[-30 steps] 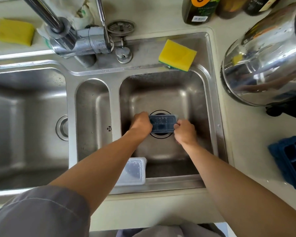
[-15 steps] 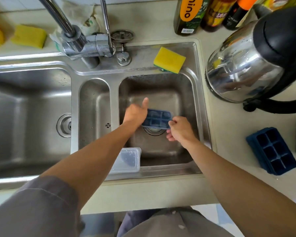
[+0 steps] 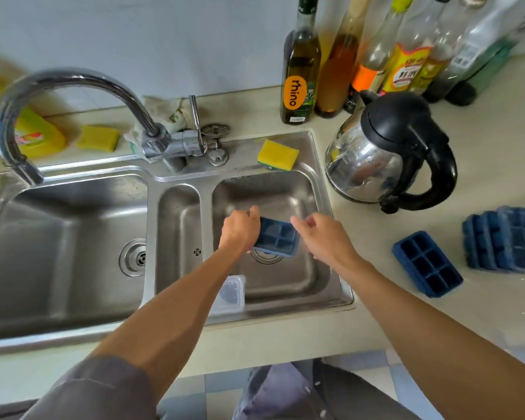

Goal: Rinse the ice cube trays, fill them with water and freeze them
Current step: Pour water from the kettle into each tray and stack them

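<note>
A dark blue ice cube tray (image 3: 276,237) hangs cavities-up over the right sink basin (image 3: 288,192), above its drain. My left hand (image 3: 240,228) grips the tray's left end. My right hand (image 3: 322,234) is just to the tray's right, fingers loosely apart and off the tray. A second blue ice cube tray (image 3: 426,263) lies on the counter to the right of the sink. Further right sits a blurred stack of blue trays (image 3: 506,239). A clear plastic lid (image 3: 229,295) leans at the basin's front left corner.
The curved tap (image 3: 58,83) has its spout over the large left basin (image 3: 73,237); no water shows. A steel kettle (image 3: 385,153) stands right of the sink, several bottles (image 3: 361,53) behind it. A yellow sponge (image 3: 278,154) lies on the sink's back ledge.
The tray has been lifted off the drain and turned cavities-up. My right hand has let go of it and opened. The view has tilted up, showing the bottles and the wall.
</note>
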`<move>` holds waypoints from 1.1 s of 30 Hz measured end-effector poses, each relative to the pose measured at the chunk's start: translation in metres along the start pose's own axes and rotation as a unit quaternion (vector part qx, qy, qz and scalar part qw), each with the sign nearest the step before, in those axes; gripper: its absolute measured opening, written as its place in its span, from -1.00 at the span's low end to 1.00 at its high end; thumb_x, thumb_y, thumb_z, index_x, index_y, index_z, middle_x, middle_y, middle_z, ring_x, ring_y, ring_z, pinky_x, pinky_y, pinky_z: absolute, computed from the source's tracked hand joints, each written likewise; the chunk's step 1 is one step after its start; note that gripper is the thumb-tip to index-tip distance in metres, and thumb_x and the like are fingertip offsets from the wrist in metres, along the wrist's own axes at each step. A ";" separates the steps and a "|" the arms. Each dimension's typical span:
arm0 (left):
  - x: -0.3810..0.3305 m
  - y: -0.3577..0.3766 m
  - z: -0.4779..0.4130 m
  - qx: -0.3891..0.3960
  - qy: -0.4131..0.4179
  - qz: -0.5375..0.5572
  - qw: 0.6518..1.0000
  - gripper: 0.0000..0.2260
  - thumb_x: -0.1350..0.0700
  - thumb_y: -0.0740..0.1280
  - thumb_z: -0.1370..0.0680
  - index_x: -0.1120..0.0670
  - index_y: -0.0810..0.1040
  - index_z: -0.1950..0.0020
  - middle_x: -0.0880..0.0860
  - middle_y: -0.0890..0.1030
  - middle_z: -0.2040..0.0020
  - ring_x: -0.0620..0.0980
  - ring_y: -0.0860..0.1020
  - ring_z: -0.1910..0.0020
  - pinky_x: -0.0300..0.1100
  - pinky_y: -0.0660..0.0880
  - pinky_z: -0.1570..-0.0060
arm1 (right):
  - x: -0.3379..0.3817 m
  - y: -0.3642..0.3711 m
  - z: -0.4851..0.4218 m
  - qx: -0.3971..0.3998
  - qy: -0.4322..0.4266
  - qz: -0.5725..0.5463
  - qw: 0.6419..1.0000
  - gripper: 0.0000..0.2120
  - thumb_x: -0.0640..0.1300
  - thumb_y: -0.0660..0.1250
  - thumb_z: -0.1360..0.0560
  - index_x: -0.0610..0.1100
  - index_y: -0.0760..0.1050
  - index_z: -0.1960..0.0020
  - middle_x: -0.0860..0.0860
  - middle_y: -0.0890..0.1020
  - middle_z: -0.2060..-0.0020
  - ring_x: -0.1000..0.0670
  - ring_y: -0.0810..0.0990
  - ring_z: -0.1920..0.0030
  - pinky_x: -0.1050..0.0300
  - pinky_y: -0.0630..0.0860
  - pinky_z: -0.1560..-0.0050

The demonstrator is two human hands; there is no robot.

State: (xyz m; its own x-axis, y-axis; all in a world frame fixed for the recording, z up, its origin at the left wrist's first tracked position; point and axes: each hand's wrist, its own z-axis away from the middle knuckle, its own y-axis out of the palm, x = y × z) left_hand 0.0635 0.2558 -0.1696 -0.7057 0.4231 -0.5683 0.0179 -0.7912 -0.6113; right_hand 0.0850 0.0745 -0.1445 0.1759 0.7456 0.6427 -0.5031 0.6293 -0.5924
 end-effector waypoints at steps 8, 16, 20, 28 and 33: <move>-0.027 -0.001 0.031 0.032 0.047 -0.007 0.998 -0.64 0.02 0.09 -0.63 0.15 0.52 0.24 0.15 0.56 0.22 0.11 0.59 0.36 -0.16 0.52 0.44 | 0.021 -0.017 -0.009 0.044 -0.050 0.075 0.995 -0.33 0.37 0.07 -0.60 -0.16 0.46 0.37 -0.08 0.60 0.41 -0.05 0.59 0.36 0.08 0.42 0.31; -0.037 -0.004 0.050 0.018 0.075 -0.028 0.997 -0.61 0.03 0.09 -0.67 0.23 0.62 0.05 0.23 0.63 0.10 0.20 0.64 0.16 0.12 0.66 0.12 | 0.015 -0.018 0.004 0.019 -0.088 0.105 0.990 -0.31 0.36 0.03 -0.63 -0.15 0.46 0.37 -0.06 0.55 0.43 -0.01 0.56 0.40 0.13 0.37 0.42; -0.041 -0.005 0.055 0.016 0.070 -0.032 0.997 -0.61 -0.01 0.10 -0.65 0.19 0.61 0.09 0.17 0.62 0.15 0.17 0.64 0.17 0.14 0.67 0.15 | 0.013 -0.022 0.012 0.014 -0.113 0.130 0.985 -0.36 0.27 0.02 -0.67 -0.20 0.53 0.23 -0.03 0.49 0.43 0.05 0.47 0.44 0.21 0.27 0.47; -0.060 -0.012 0.065 -0.058 0.097 0.097 0.989 -0.42 -0.44 0.02 -0.57 0.04 0.49 -0.07 0.05 0.63 0.12 0.04 0.67 0.19 0.07 0.67 0.16 | 0.015 -0.040 0.017 -0.063 -0.089 -0.028 0.994 -0.35 0.25 0.00 -0.69 -0.13 0.38 0.41 -0.06 0.53 0.42 -0.04 0.52 0.38 0.11 0.36 0.34; -0.067 0.014 0.080 -0.013 0.005 0.283 0.959 -0.39 -0.44 0.06 -0.56 0.07 0.45 -0.22 0.11 0.63 -0.06 0.09 0.69 0.06 -0.04 0.67 0.24 | 0.029 -0.044 0.017 -0.091 -0.065 -0.115 0.987 -0.37 0.25 -0.03 -0.69 -0.14 0.49 0.28 -0.08 0.60 0.29 -0.06 0.59 0.22 0.08 0.42 0.24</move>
State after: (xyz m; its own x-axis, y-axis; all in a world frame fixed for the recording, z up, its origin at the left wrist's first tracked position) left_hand 0.0546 0.1806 -0.0958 -0.5709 -0.0673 -0.8183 0.4137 -0.8844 -0.2159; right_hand 0.0979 0.0643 -0.0917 0.1508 0.5519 0.8201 -0.2999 0.8161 -0.4941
